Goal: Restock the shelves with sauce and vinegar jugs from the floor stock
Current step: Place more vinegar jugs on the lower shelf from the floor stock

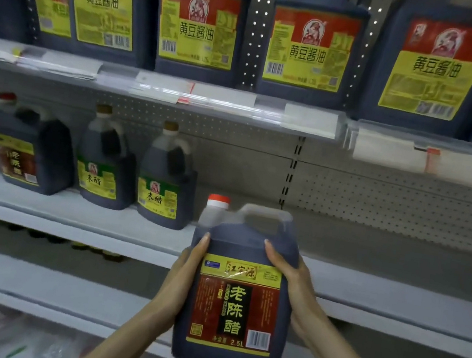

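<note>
A dark vinegar jug [234,305] with a red cap, a clear handle and a red-and-yellow label is held upright in front of the middle shelf [98,219]. My left hand [182,275] grips its left side and my right hand [295,287] grips its right side, fingers wrapped around the body. The jug hangs just before the shelf's front edge, to the right of two green-labelled vinegar jugs [166,180]. A matching red-labelled jug [27,149] stands further left on the same shelf.
The upper shelf [219,102] carries several large soy sauce jugs [199,21] with yellow-and-red labels. To the right of the green-labelled jugs the middle shelf is bare back to the pegboard wall [394,204]. A lower shelf [27,276] holds small items at the left.
</note>
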